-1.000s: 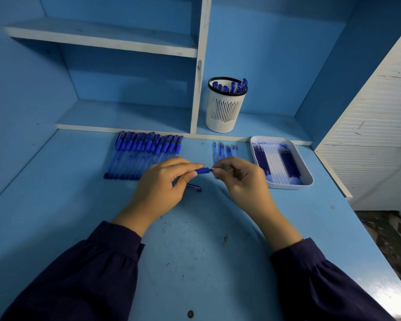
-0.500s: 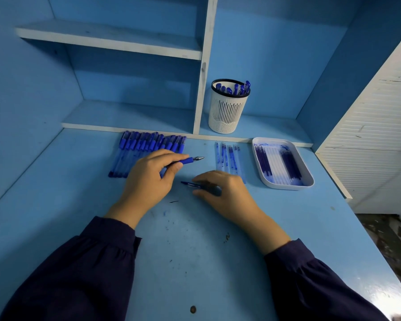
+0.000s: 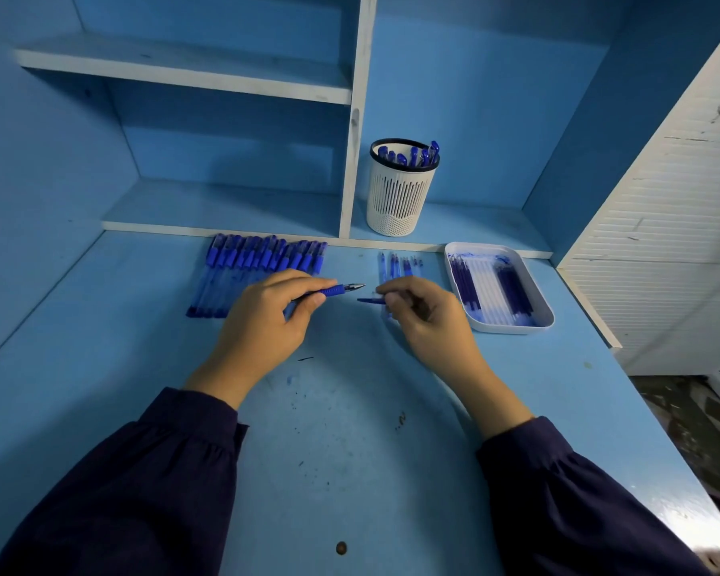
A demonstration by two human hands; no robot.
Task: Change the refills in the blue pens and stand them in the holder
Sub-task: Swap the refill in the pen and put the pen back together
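Note:
My left hand (image 3: 267, 322) grips a blue pen (image 3: 334, 290) by its barrel, its metal tip uncovered and pointing right. My right hand (image 3: 422, 315) pinches a blue pen cap (image 3: 371, 301), held level a short gap from the pen tip. A row of several capped blue pens (image 3: 258, 268) lies on the desk behind my left hand. A few loose refills (image 3: 400, 266) lie behind my right hand. The white slotted holder (image 3: 398, 197) stands on the low shelf with several blue pens in it.
A white tray (image 3: 541, 322) at the right holds several refills. The blue desk (image 3: 329, 430) carries ink smudges and a dark knot near its front. A white shelf divider (image 3: 352, 160) rises left of the holder. A white slatted panel (image 3: 661, 243) borders the right.
My right hand went down to the desk, picked up the cap and lifted it level with the pen tip. My left hand kept hold of the pen, shifting slightly.

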